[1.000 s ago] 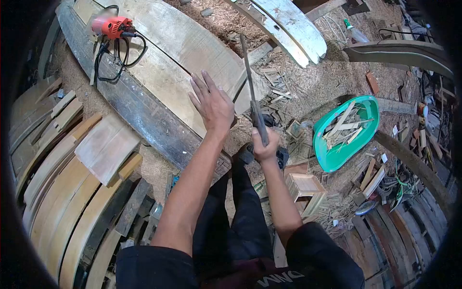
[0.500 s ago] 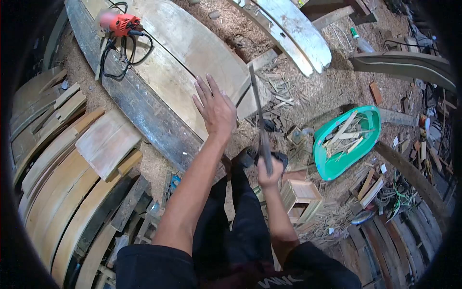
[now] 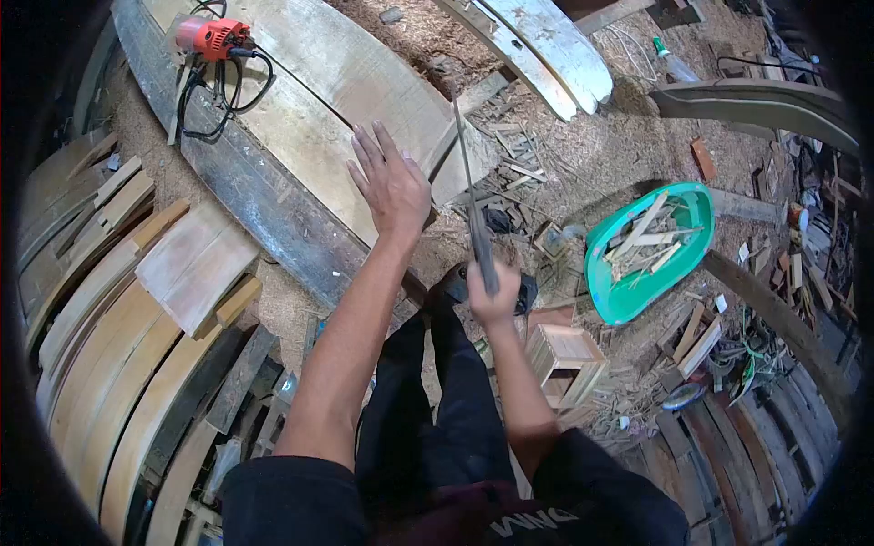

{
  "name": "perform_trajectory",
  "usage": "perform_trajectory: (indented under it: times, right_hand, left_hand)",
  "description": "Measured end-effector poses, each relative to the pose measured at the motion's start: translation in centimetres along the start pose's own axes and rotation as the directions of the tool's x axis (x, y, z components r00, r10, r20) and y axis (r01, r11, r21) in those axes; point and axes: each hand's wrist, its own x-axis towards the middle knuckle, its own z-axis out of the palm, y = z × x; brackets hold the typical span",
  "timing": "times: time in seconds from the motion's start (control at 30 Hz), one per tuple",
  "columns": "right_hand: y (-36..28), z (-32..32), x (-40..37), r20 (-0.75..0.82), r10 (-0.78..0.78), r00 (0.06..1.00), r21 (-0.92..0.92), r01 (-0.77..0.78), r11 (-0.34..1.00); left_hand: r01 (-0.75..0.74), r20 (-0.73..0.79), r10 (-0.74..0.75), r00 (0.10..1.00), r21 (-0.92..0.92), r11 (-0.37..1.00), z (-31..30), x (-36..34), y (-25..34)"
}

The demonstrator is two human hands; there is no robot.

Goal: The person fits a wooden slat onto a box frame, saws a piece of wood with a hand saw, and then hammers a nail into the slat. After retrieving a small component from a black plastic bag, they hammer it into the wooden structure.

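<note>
Left hand (image 3: pixel 397 196): laid flat on the wooden board (image 3: pixel 323 150), fingers spread.
Right hand (image 3: pixel 492 289): wrapped around the long tool's (image 3: pixel 478 227) near end.
Long tool: held beside the board's near end; probably light, stiff, best gripped there.

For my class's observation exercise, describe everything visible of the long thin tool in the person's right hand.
The long narrow tool looks like dark grey metal, partly blurred, thin at its far end and broader toward the right hand, which grips its near end. It points forward, slanting slightly left. In this view it crosses the near end of the pale boards; contact with them cannot be told, nor can any teeth.
</note>
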Motion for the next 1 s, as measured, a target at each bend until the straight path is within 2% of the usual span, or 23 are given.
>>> perform_trajectory:
  times: [0.03, 0.1, 0.17, 0.2, 0.3, 0.33, 0.37, 0.43, 0.47, 0.5, 0.57, 0.63, 0.77, 0.87, 0.93, 1.0]
  right_hand:
    - [0.1, -0.8, -2.6, -0.01, -0.053, 0.999, -0.014, 0.053, 0.998]
    - [-1.6, 0.1, -1.2, -0.089, -0.045, 0.995, 0.0, 0.045, 0.999]
    - [-1.8, 0.8, 3.1, -0.031, 0.101, 0.994, -0.009, -0.101, 0.995]
    - [-1.7, 1.7, 4.0, -0.006, 0.126, 0.992, 0.027, -0.126, 0.992]
    - [-1.2, 0.2, -1.2, -0.025, 0.079, 0.997, -0.031, -0.08, 0.996]
    - [-0.8, -0.1, -2.9, -0.035, -0.024, 0.999, -0.031, 0.023, 0.999]
    - [-0.6, 0.3, -3.2, -0.122, -0.081, 0.989, 0.003, 0.082, 0.997]
    - [-0.3, 0.8, 0.4, -0.095, 0.022, 0.995, 0.022, -0.02, 1.0]
    - [-1.2, 1.1, 2.7, -0.016, 0.095, 0.995, 0.016, -0.095, 0.995]
    - [-0.8, 1.7, 3.5, 0.014, 0.092, 0.996, -0.087, -0.09, 0.992]
    - [-1.4, 0.9, 0.9, -0.004, 0.072, 0.997, -0.024, -0.072, 0.997]
    - [-0.4, -0.3, -5.1, -0.085, -0.114, 0.99, -0.068, 0.109, 0.992]
    - [-0.4, 0.7, 3.0, -0.05, 0.07, 0.996, -0.04, -0.072, 0.997]
    - [-2.8, 2.1, 5.5, -0.033, 0.039, 0.999, -0.061, -0.041, 0.997]
    - [0.7, 1.1, 0.1, -0.066, 0.041, 0.997, -0.064, -0.045, 0.997]
    - [0.9, -0.6, -4.6, -0.029, 0.003, 1.0, -0.035, -0.004, 0.999]
  left_hand:
    - [-0.002, 0.001, 0.002, 1.0, -0.005, 1.0, 0.0, -0.3, 0.0]
    - [-0.005, -0.038, 0.005, 0.999, -0.009, 1.0, 0.2, 1.0, 0.1]
    - [-0.015, -0.026, 0.016, 1.0, 0.007, 1.0, 0.1, 0.4, -0.1]
    - [-0.021, -0.029, 0.021, 0.999, 0.005, 1.0, 0.2, 0.3, -0.1]
    - [-0.014, -0.042, 0.014, 0.999, -0.001, 1.0, 0.2, 0.3, -0.1]
    - [-0.007, -0.028, 0.007, 1.0, 0.003, 1.0, 0.0, 0.1, -0.2]
    - [0.003, -0.035, -0.003, 0.999, 0.002, 1.0, 0.0, 0.5, 0.0]
    - [-0.002, -0.019, 0.002, 1.0, 0.007, 1.0, 0.1, 0.0, -0.1]
    - [-0.005, -0.024, 0.005, 1.0, 0.011, 1.0, 0.2, 0.2, -0.2]
    - [-0.01, -0.033, 0.01, 0.999, 0.011, 1.0, 0.4, 0.3, -0.3]
    - [-0.008, -0.045, 0.008, 0.999, 0.001, 1.0, 0.3, 0.5, -0.2]
    - [-0.013, -0.05, 0.012, 0.999, -0.012, 1.0, 0.3, 0.6, -0.2]
    - [-0.006, -0.041, 0.006, 0.999, -0.011, 1.0, 0.6, -0.7, -0.2]
    - [-0.031, -0.073, 0.032, 0.997, 0.014, 0.999, 0.5, 0.4, -0.4]
    - [-0.018, -0.07, 0.019, 0.997, 0.009, 1.0, 0.6, 0.1, -0.4]
    - [0.009, -0.069, -0.009, 0.998, -0.007, 1.0, 0.7, 0.3, -0.4]
